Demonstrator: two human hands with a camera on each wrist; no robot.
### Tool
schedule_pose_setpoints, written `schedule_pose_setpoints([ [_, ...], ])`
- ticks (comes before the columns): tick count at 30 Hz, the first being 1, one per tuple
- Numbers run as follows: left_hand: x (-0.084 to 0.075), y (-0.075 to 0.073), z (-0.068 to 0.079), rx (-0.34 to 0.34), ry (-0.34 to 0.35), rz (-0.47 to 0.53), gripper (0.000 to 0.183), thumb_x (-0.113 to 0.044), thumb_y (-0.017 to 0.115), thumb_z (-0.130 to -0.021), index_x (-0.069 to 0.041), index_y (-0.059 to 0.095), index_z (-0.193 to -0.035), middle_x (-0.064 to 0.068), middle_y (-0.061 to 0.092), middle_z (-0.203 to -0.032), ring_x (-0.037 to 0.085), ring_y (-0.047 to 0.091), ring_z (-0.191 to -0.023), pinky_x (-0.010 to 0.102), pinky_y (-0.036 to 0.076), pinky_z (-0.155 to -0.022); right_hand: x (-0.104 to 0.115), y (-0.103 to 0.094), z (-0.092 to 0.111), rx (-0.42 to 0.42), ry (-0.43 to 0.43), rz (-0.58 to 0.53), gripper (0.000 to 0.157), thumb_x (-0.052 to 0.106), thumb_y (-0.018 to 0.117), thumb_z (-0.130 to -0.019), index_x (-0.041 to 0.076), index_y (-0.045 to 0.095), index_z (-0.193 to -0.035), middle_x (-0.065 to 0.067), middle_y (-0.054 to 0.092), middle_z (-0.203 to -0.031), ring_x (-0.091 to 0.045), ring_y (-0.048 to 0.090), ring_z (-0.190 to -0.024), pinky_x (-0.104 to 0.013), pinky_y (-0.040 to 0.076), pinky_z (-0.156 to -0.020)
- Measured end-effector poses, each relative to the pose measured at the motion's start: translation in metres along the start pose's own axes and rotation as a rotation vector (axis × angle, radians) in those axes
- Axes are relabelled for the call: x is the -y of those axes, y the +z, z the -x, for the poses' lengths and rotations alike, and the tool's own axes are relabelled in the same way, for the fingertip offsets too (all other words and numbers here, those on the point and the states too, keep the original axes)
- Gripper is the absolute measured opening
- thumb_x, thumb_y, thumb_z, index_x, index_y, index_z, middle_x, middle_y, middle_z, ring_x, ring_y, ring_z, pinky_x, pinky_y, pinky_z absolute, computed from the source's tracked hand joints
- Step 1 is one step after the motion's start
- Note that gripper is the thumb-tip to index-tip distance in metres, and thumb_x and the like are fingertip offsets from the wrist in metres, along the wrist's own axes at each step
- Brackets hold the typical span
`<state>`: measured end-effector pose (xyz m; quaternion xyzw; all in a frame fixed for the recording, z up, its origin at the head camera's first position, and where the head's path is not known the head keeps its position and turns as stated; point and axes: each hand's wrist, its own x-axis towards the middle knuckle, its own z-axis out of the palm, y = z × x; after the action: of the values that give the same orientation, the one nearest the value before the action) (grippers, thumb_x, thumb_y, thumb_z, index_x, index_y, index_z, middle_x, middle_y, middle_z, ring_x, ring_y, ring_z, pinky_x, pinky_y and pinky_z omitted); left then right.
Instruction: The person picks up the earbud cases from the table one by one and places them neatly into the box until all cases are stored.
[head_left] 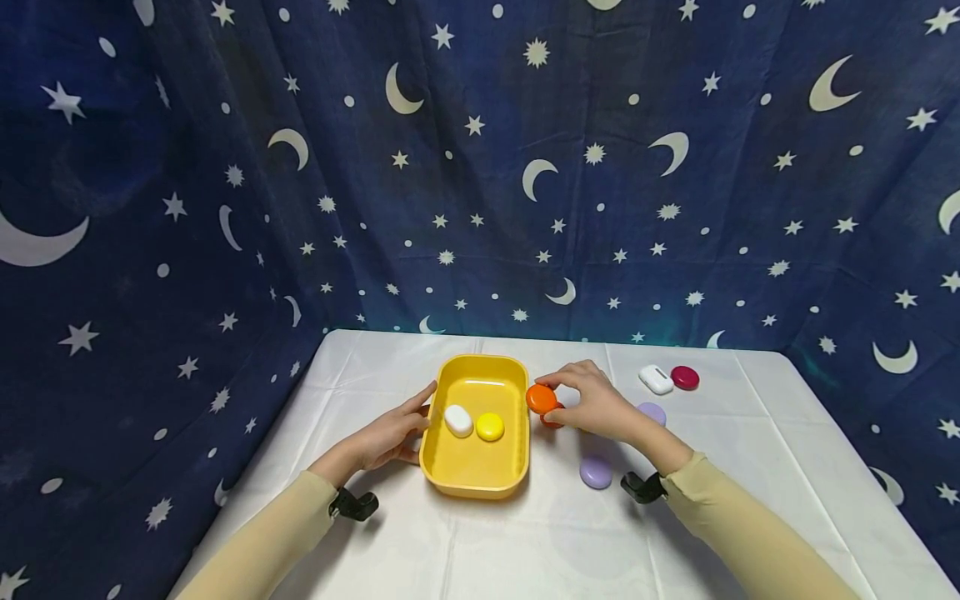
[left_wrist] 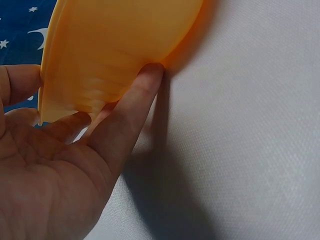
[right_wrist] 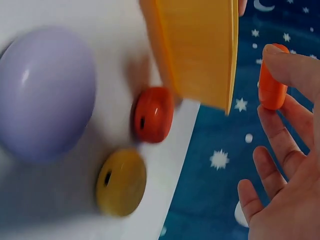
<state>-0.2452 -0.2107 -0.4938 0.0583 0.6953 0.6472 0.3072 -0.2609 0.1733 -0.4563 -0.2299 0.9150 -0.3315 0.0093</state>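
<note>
My left hand (head_left: 390, 435) holds the left side of a yellow tray (head_left: 474, 492), its fingers against the wall and rim. Inside the tray lie a white oval piece (head_left: 458, 421) and a round yellow piece (head_left: 491, 427). Just right of the tray, my right hand (head_left: 596, 406) pinches a smooth orange disc (head_left: 542, 398) between thumb and fingertips. The right wrist view shows this orange disc (right_wrist: 272, 82) raised above the rim, the other fingers loosely bent. Below it on the table sit a red-orange disc (right_wrist: 155, 115) and a dark yellow disc (right_wrist: 122, 182), each with a small black slot.
A purple disc (head_left: 596, 472) lies below the right forearm, and another purple disc (head_left: 652, 413) lies beyond it, partly covered. Farther right are a white piece (head_left: 656, 379) and a crimson disc (head_left: 685, 377). A dark blue star-patterned curtain (head_left: 480, 167) borders the white table (head_left: 390, 542).
</note>
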Motion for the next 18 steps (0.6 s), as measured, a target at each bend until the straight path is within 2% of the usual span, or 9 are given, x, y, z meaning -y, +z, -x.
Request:
schedule_pose_setpoints([
  [4,0.0,0.0,0.0,-0.002,0.001,0.001,0.075,-0.013,0.047,-0.104,-0.038,0.011,-0.165,0.019,0.016,-0.168,0.034,0.062,-0.117,0.049,0.06,-0.083,0.012,0.009,-0.006,0.019,-0.039,0.018,0.053,0.04,0.089,-0.076,0.032,0.072,-0.125,0.01,0.064,-0.116,-0.022,0.043,-0.122,-0.052,0.037,-0.102],
  [8,0.0,-0.001,-0.001,-0.001,0.003,0.004,0.075,-0.013,0.047,-0.104,-0.038,0.011,-0.165,0.02,0.017,-0.168,0.034,0.063,-0.117,0.049,0.06,-0.083,0.023,0.018,-0.012,0.035,-0.069,0.067,0.051,0.034,0.09,-0.075,0.03,0.074,-0.123,0.01,0.065,-0.114,-0.021,0.045,-0.118,-0.049,0.037,-0.1],
  [12,0.001,-0.001,-0.001,0.0,0.005,0.004,0.076,-0.013,0.047,-0.104,-0.037,0.011,-0.165,0.021,0.015,-0.168,0.034,0.061,-0.119,0.049,0.06,-0.083,0.032,0.026,-0.018,0.074,-0.111,0.165,0.048,0.035,0.088,-0.075,0.029,0.075,-0.121,0.01,0.066,-0.112,-0.018,0.045,-0.115,-0.044,0.036,-0.099],
  [18,0.001,0.0,-0.001,-0.003,0.002,-0.002,0.075,-0.013,0.048,-0.104,-0.038,0.012,-0.165,0.02,0.015,-0.168,0.035,0.06,-0.12,0.048,0.061,-0.082,0.044,0.033,-0.024,0.131,-0.21,0.309,0.043,0.04,0.084,-0.075,0.026,0.077,-0.115,0.012,0.066,-0.102,-0.02,0.046,-0.112,-0.047,0.034,-0.101],
])
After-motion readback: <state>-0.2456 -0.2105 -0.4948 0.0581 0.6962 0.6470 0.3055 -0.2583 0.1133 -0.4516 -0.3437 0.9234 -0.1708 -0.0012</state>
